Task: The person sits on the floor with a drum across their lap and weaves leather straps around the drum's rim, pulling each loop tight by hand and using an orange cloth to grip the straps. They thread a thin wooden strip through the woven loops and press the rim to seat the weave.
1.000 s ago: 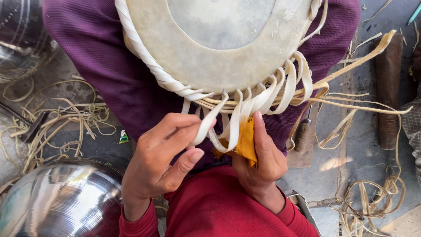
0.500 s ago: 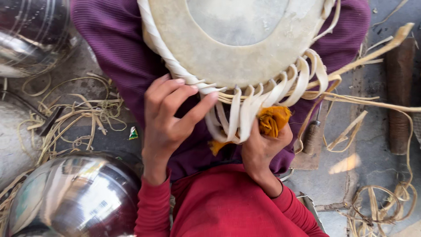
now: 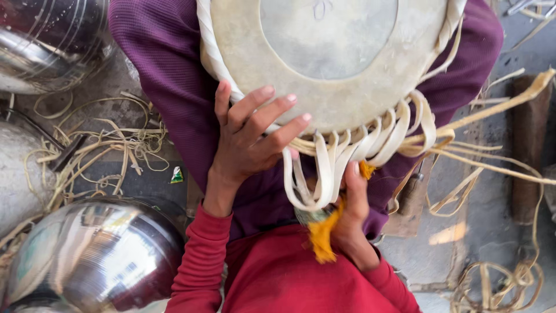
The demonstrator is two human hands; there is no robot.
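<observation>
Head view: left hand [image 3: 249, 139] lies open on the drum [image 3: 324, 64]; right hand [image 3: 350, 220] grips yellow cloth [image 3: 321, 235] under the straps [image 3: 330, 168].

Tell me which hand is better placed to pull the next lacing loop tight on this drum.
Probably the right hand: it sits under the rim among the hanging pale strap loops, holding an orange cloth. The left hand lies spread across the edge of the drum head, apparently steadying it.
</observation>
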